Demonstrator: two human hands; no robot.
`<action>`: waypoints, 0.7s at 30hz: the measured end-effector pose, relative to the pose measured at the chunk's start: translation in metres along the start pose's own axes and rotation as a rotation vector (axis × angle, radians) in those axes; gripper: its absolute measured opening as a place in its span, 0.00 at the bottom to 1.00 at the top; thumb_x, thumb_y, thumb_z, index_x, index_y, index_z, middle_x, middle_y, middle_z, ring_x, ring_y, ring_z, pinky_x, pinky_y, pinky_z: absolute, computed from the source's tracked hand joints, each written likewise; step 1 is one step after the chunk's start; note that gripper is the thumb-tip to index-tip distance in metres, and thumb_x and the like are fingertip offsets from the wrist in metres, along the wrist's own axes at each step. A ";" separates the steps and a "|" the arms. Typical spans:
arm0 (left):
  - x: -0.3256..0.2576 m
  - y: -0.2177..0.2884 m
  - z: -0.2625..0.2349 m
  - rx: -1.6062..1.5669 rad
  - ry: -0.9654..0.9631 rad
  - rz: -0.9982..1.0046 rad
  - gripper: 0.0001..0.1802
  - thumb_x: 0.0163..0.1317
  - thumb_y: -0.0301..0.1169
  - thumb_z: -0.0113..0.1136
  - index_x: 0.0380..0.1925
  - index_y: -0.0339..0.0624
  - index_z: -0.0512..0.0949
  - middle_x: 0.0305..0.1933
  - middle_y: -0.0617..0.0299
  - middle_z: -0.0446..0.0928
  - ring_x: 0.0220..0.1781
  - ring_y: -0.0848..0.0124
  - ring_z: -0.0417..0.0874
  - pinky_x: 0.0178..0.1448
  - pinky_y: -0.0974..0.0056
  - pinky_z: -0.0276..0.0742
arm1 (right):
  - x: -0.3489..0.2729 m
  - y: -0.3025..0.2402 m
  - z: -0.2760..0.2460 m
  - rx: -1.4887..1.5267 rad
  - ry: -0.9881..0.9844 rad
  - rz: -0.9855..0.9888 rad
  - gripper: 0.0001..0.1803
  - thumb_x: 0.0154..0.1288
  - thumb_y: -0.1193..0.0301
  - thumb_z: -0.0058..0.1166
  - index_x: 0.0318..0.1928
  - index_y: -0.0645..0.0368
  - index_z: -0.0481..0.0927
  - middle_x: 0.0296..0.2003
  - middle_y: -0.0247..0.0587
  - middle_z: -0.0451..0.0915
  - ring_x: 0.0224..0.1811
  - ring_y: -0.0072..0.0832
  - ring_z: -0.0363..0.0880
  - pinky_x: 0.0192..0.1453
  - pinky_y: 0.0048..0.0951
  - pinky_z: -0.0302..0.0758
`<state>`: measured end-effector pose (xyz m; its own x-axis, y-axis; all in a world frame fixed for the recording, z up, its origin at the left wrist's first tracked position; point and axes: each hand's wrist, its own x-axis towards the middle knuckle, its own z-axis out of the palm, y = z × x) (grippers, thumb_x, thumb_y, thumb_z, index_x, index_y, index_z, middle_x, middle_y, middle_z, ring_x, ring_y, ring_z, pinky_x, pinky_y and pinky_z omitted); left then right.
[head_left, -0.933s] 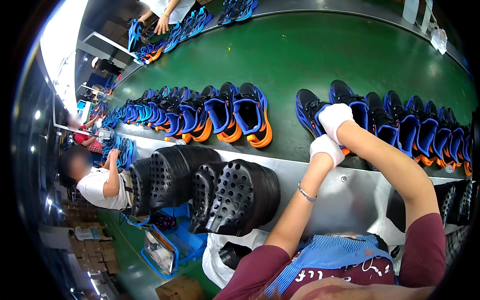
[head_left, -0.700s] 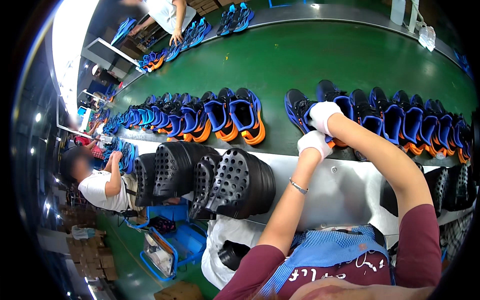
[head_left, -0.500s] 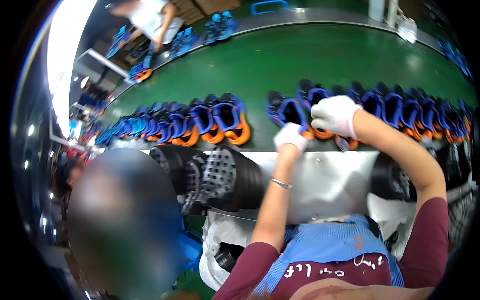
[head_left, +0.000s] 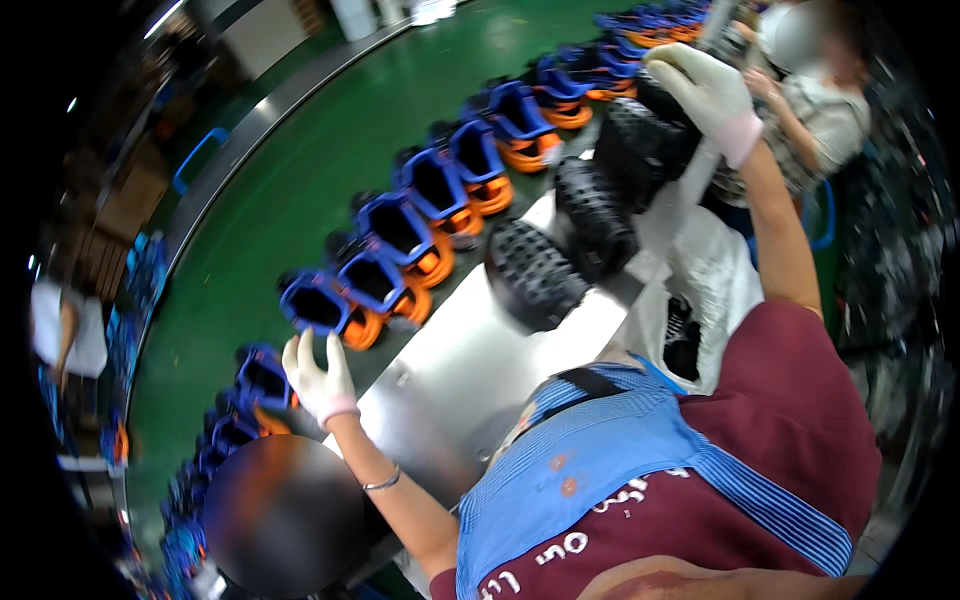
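Note:
My left hand [head_left: 322, 382], in a white glove, is raised with its fingers apart. Its fingertips are close to the heel of a blue, black and orange shoe [head_left: 318, 303]; a similar shoe [head_left: 264, 375] sits on its other side. My gloved right hand [head_left: 705, 100] is stretched far to the right, over a black studded block [head_left: 645, 140]. Its fingers look extended, and whether they touch the block is unclear. Two more black studded blocks, one nearer [head_left: 535, 275] and one in the middle [head_left: 595, 215], lie along the metal ledge [head_left: 450, 375].
Shoes stand in a long row on a green conveyor belt [head_left: 225, 290]. A white bag [head_left: 715, 265] with black items hangs below the ledge. Another person [head_left: 835, 125] is at the upper right, and one [head_left: 75, 325] at the far left. Blurred round shape [head_left: 285, 515] at lower left.
The view has turned toward the right. Both hands have left the shoes where they were close together. My right hand has swung out to the black studded blocks; the left has opened.

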<state>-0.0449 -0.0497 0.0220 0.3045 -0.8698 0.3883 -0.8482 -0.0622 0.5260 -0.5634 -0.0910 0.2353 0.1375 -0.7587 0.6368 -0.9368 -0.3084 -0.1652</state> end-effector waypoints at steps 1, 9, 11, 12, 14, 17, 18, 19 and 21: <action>-0.002 -0.001 0.009 -0.034 -0.091 -0.009 0.24 0.59 0.43 0.65 0.50 0.37 0.81 0.63 0.45 0.71 0.64 0.50 0.72 0.68 0.54 0.65 | -0.007 0.014 -0.002 -0.065 0.028 0.037 0.14 0.68 0.60 0.54 0.45 0.57 0.82 0.38 0.45 0.83 0.41 0.41 0.83 0.44 0.33 0.77; -0.001 0.019 0.030 0.104 -0.295 0.078 0.14 0.59 0.38 0.61 0.33 0.35 0.78 0.37 0.49 0.76 0.40 0.51 0.77 0.46 0.52 0.71 | -0.061 0.078 -0.013 -0.292 -0.164 0.296 0.20 0.62 0.56 0.57 0.49 0.53 0.80 0.42 0.44 0.79 0.46 0.39 0.79 0.53 0.36 0.74; -0.002 0.018 0.030 0.026 -0.304 0.065 0.14 0.59 0.37 0.60 0.30 0.33 0.77 0.33 0.48 0.74 0.35 0.50 0.76 0.42 0.55 0.70 | -0.067 0.094 -0.010 -0.369 -0.199 0.303 0.22 0.63 0.57 0.57 0.54 0.52 0.79 0.46 0.45 0.78 0.44 0.37 0.79 0.53 0.34 0.75; -0.003 0.014 0.029 0.015 -0.302 0.062 0.14 0.59 0.36 0.60 0.30 0.33 0.77 0.32 0.48 0.74 0.35 0.50 0.76 0.42 0.55 0.70 | -0.062 0.087 -0.009 -0.329 -0.252 0.388 0.23 0.62 0.57 0.58 0.55 0.52 0.77 0.47 0.45 0.78 0.46 0.39 0.79 0.55 0.35 0.74; -0.003 0.011 0.028 0.013 -0.327 0.028 0.14 0.59 0.35 0.61 0.32 0.32 0.77 0.33 0.47 0.74 0.36 0.49 0.76 0.43 0.54 0.70 | -0.063 0.103 0.003 -0.284 -0.264 0.319 0.23 0.61 0.58 0.59 0.55 0.53 0.76 0.46 0.45 0.78 0.46 0.39 0.79 0.55 0.35 0.74; -0.007 -0.011 0.037 -0.028 -0.277 0.029 0.14 0.59 0.35 0.61 0.34 0.31 0.78 0.35 0.46 0.75 0.39 0.47 0.76 0.45 0.53 0.70 | -0.055 0.116 0.013 -0.223 -0.264 0.199 0.22 0.58 0.61 0.62 0.50 0.58 0.75 0.43 0.46 0.78 0.46 0.40 0.78 0.53 0.35 0.74; -0.007 -0.010 0.038 -0.014 -0.288 0.015 0.15 0.59 0.35 0.61 0.36 0.31 0.78 0.38 0.44 0.76 0.41 0.46 0.77 0.47 0.52 0.70 | -0.052 0.118 0.012 -0.221 -0.274 0.164 0.22 0.58 0.61 0.62 0.49 0.59 0.75 0.43 0.46 0.77 0.45 0.40 0.78 0.52 0.35 0.74; -0.007 -0.011 0.039 -0.012 -0.284 0.015 0.15 0.59 0.35 0.61 0.37 0.31 0.78 0.38 0.44 0.76 0.41 0.46 0.77 0.47 0.52 0.70 | -0.050 0.119 0.012 -0.217 -0.285 0.128 0.22 0.57 0.61 0.62 0.48 0.60 0.75 0.42 0.47 0.77 0.45 0.40 0.78 0.52 0.36 0.74; -0.007 -0.012 0.041 -0.009 -0.276 0.013 0.15 0.60 0.35 0.61 0.38 0.31 0.78 0.38 0.44 0.76 0.42 0.45 0.77 0.47 0.52 0.70 | -0.049 0.119 0.012 -0.250 -0.277 0.099 0.21 0.56 0.62 0.63 0.45 0.61 0.74 0.39 0.47 0.77 0.43 0.40 0.78 0.48 0.35 0.74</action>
<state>-0.0542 -0.0628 -0.0181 0.1633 -0.9710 0.1744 -0.8469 -0.0473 0.5297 -0.6779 -0.0981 0.1753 0.0923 -0.9144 0.3942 -0.9947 -0.1025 -0.0048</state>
